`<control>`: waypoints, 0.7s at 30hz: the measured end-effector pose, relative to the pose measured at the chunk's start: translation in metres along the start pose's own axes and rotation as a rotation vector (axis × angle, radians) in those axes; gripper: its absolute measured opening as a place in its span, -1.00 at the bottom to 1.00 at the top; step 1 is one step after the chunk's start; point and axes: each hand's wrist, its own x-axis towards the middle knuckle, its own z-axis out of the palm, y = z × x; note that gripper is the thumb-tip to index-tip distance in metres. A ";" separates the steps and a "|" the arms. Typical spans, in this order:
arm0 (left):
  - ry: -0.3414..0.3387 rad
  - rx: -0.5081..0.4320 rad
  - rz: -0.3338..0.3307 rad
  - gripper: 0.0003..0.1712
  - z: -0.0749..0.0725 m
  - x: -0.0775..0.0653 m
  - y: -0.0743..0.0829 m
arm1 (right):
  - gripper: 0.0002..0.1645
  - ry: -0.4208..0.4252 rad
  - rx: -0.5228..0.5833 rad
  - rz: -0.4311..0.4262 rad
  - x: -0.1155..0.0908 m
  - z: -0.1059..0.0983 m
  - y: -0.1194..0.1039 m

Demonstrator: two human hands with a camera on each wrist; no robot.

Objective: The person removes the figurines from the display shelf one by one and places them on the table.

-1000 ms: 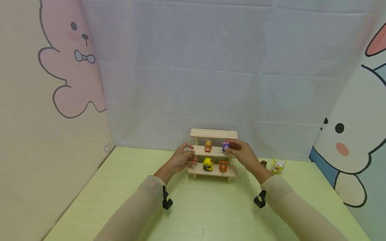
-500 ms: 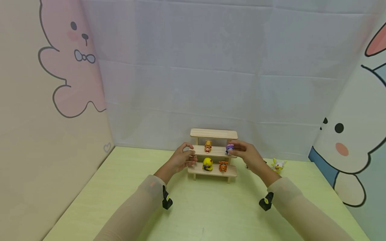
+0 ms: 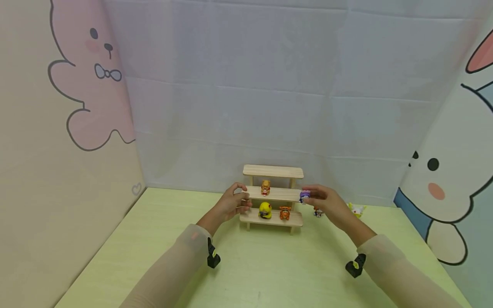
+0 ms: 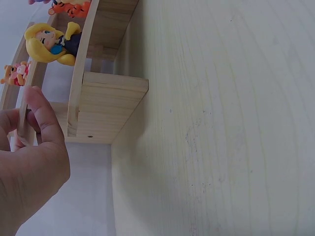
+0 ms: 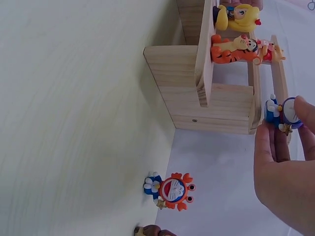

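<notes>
A small three-tier wooden display shelf (image 3: 272, 171) stands against the back cloth. My left hand (image 3: 232, 202) grips the left end of its middle board, thumb and fingers on either side of the wood (image 4: 23, 115). Just past the board's right end, my right hand (image 3: 327, 206) pinches a blue-and-white cat figurine with a purple hat (image 3: 304, 196). Its face is partly covered by my fingers in the right wrist view. An orange bear figurine (image 3: 265, 188) is on the middle board. Below it, a yellow-haired figurine (image 3: 265, 210) and an orange tiger figurine (image 3: 285, 213) share the bottom board.
Right of the shelf, a figurine with a red crab hat (image 5: 173, 191) stands on the pale green table (image 3: 239, 273). A brown figurine (image 5: 153, 230) is beyond it, cut off by the frame edge. Farther right is a white-and-yellow figurine (image 3: 356, 210).
My right hand has carried the purple-hatted figurine rightward from above the middle board to beyond its right end. The crab-hatted figurine has come into sight. My left hand stays put.
</notes>
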 end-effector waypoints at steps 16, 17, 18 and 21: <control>0.006 0.004 0.012 -0.83 0.001 0.000 -0.001 | -0.38 0.001 -0.034 -0.012 -0.021 -0.021 0.029; 0.007 0.003 0.012 -0.83 0.001 0.000 -0.001 | -0.38 0.003 -0.033 -0.009 -0.022 -0.022 0.032; 0.008 0.002 0.010 -0.83 0.001 0.000 -0.001 | -0.38 0.003 -0.031 -0.010 -0.022 -0.023 0.034; 0.007 0.003 0.008 -0.82 0.001 0.001 -0.001 | -0.36 -0.002 -0.016 -0.003 -0.024 -0.025 0.043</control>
